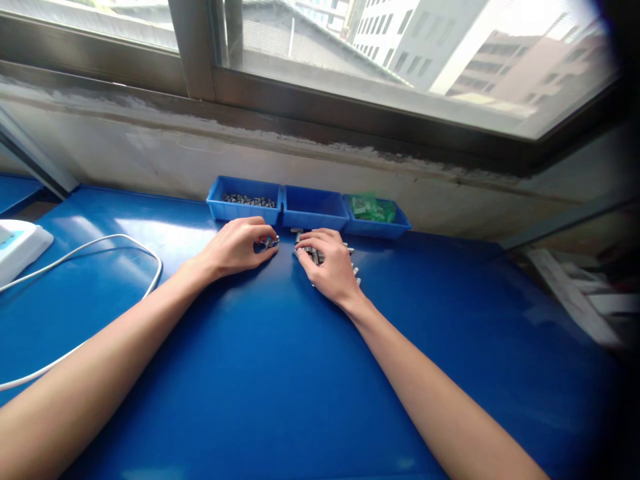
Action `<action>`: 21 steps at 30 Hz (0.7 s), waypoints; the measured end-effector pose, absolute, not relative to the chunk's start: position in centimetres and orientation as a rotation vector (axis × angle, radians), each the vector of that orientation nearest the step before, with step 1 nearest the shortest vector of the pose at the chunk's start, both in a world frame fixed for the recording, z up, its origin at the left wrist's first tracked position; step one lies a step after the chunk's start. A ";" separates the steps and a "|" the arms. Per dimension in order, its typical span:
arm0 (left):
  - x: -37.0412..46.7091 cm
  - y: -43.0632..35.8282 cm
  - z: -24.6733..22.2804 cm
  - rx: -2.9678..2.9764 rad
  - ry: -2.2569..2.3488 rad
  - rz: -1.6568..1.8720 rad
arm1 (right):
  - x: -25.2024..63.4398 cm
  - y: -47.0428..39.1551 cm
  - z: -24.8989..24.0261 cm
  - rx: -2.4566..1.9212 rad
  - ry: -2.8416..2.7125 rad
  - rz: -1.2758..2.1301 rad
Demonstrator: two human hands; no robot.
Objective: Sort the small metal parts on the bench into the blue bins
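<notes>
My left hand (245, 245) is closed in a pinch, with small shiny metal pieces (271, 242) between the thumb and fingers. It is in front of the left blue bin (245, 212). My right hand (327, 262) is curled over a pile of small grey metal parts (316, 255) on the blue tabletop. Its thumb and forefinger tips come close together at the pile's left edge; what they pinch is too small to name. The palm and fingers hide much of the pile, and a few pieces stick out to the right of the hand.
Small metal parts (249, 200) lie in the left bin. A middle blue bin (315, 219) and a right bin (377, 229) with green plastic packets (373, 208) adjoin it along the wall. A white cable (125, 235) runs from a white power strip (23, 247) across the left.
</notes>
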State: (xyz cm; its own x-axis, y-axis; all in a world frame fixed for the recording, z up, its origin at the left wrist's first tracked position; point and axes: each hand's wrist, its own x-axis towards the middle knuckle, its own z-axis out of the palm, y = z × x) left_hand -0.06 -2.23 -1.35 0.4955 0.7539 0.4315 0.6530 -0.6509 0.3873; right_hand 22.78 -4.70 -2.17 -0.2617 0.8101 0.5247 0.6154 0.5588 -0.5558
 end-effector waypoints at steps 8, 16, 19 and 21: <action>0.5 -2.2 -1.5 2.260 1.088 1.035 | 22.8 -4.7 -2.2 -1.142 -1.989 0.300; 1.1 -2.3 -0.6 1.572 0.967 1.151 | 22.8 -4.6 -2.3 -1.135 -1.998 0.290; 1.0 -2.2 -0.9 1.532 0.937 1.142 | 22.8 -4.6 -2.3 -1.138 -1.997 0.286; 1.0 -2.2 -0.9 1.519 0.935 1.135 | 22.8 -4.6 -2.3 -1.136 -1.998 0.286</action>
State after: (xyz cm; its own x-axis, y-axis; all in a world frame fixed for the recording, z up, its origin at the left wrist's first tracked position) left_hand 1.03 -2.17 -0.87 0.2664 0.9415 0.2064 0.0224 -0.2201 0.9752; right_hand 22.85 -4.63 -2.34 -0.2742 0.8008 0.5325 0.6193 0.5706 -0.5393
